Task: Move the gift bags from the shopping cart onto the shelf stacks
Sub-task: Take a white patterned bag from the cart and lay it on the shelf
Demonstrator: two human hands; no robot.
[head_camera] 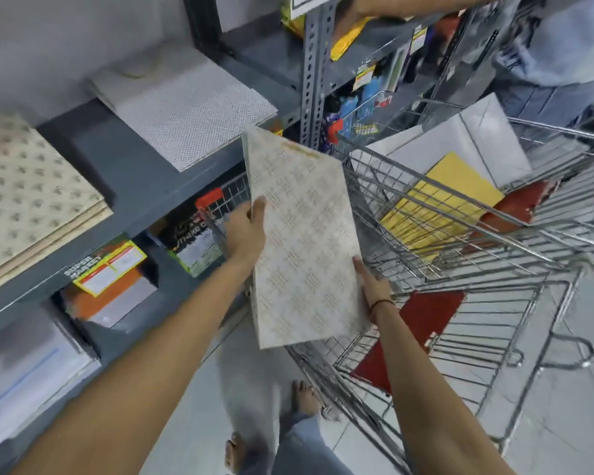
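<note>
A flat cream gift bag with an orange pattern hangs in the air between the shelf and the shopping cart. My left hand grips its left edge and my right hand grips its lower right edge. Inside the cart lie a yellow bag, white bags and red bags. On the grey shelf rest two stacks: a white dotted stack and a beige patterned stack at the far left.
Lower shelves hold boxed goods with yellow price tags. A perforated metal upright stands behind the held bag. Another person stands at the top right, reaching onto the upper shelf. My feet are on the tiled floor.
</note>
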